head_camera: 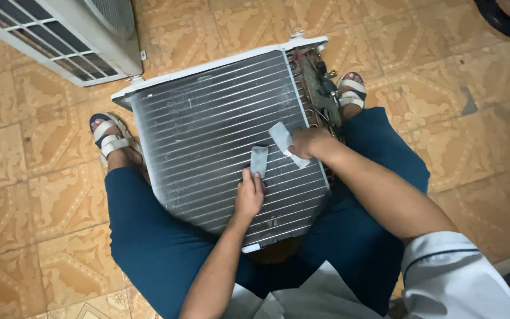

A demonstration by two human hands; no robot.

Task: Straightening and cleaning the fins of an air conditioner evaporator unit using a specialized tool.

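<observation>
Both arms reach forward, left hand [248,195] fingers curled palm down, right hand [306,142] fisted, wrist bent inward

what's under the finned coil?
The finned coil rests across the person's blue-trousered legs, over patterned floor tiles. Both hands, left and right, press grey pads on top. The lap beneath is hidden.

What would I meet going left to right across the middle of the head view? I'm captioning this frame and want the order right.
Left sandalled foot → small grey piece pinched by the left hand → white piece held by the right hand → right sandalled foot.
</observation>
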